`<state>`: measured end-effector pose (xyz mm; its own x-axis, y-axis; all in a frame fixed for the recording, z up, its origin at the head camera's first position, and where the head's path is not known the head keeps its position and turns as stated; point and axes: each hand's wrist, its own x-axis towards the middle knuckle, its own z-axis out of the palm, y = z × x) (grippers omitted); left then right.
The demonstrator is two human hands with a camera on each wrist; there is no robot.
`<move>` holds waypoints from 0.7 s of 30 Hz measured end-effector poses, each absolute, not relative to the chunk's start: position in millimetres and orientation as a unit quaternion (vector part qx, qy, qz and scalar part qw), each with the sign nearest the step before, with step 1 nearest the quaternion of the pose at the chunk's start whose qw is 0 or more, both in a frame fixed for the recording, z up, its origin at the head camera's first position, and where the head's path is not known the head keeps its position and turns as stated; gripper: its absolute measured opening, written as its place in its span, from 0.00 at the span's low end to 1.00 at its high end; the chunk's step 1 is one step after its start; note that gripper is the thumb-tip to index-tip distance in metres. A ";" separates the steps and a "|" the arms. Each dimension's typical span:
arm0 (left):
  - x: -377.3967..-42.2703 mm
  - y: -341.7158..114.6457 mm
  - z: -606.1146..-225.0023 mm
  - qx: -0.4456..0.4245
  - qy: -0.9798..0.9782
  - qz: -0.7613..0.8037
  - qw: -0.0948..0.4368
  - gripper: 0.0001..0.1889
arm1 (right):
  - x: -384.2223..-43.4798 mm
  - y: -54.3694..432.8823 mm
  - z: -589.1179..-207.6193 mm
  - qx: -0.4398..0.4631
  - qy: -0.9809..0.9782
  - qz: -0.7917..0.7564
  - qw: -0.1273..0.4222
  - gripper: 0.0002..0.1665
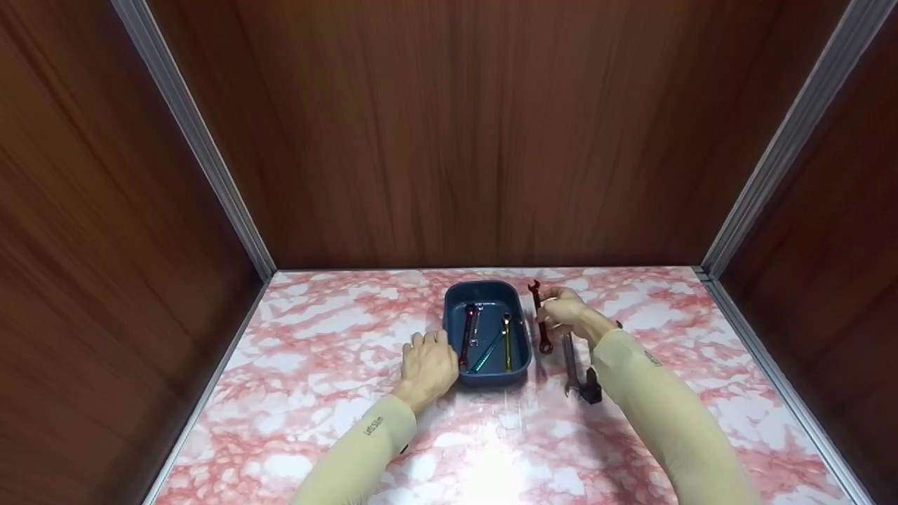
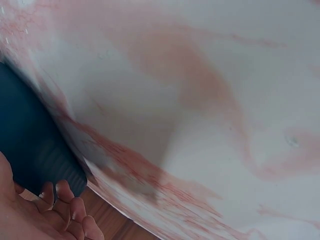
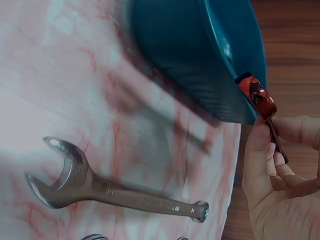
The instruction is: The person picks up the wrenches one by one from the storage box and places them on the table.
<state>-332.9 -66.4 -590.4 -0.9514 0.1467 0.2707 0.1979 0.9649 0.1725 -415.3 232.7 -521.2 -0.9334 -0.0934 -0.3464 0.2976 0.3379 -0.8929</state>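
Note:
A blue plastic tub point(image 1: 491, 379) stands on the table. Inside it lie a dark red wrench point(image 1: 466, 335), a small silver wrench point(image 1: 476, 326), a green wrench point(image 1: 489, 353) and a yellow-green wrench point(image 1: 508, 347). My left hand point(image 1: 428, 365) is at the tub's near left rim, fingers curled, gripping its edge; the thumb is mostly hidden. Beside the tub's right wall, my right hand point(image 1: 565, 310) pinches a red combination wrench point(image 1: 544, 339) between thumb and fingers, raised above the table. In the right wrist view this wrench point(image 3: 260, 97) overlaps the tub's rim.
A larger silver open-end wrench point(image 3: 130, 196) lies on the table right of the tub. Next to it, by the right forearm, is a black object point(image 1: 591, 387). Wood-grain panels point(image 1: 393, 140) with metal edge rails enclose the marbled pink-white tabletop point(image 1: 337, 365).

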 end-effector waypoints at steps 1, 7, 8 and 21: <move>-332.7 -66.5 -590.4 -0.088 -0.983 -0.099 0.130 0.16 | -415.5 234.0 -521.7 0.064 0.799 -0.573 0.171 0.31; -332.4 -67.2 -590.5 -0.090 -0.982 -0.096 0.138 0.16 | -414.7 241.0 -525.2 0.064 0.791 -0.582 0.178 0.35; -332.5 -67.3 -590.4 -0.089 -0.982 -0.096 0.138 0.16 | -414.6 241.7 -526.0 0.065 0.791 -0.581 0.178 0.35; -334.6 -66.2 -593.4 -0.086 -0.981 -0.106 0.139 0.15 | -410.4 255.8 -533.8 0.065 0.806 -0.563 0.168 0.34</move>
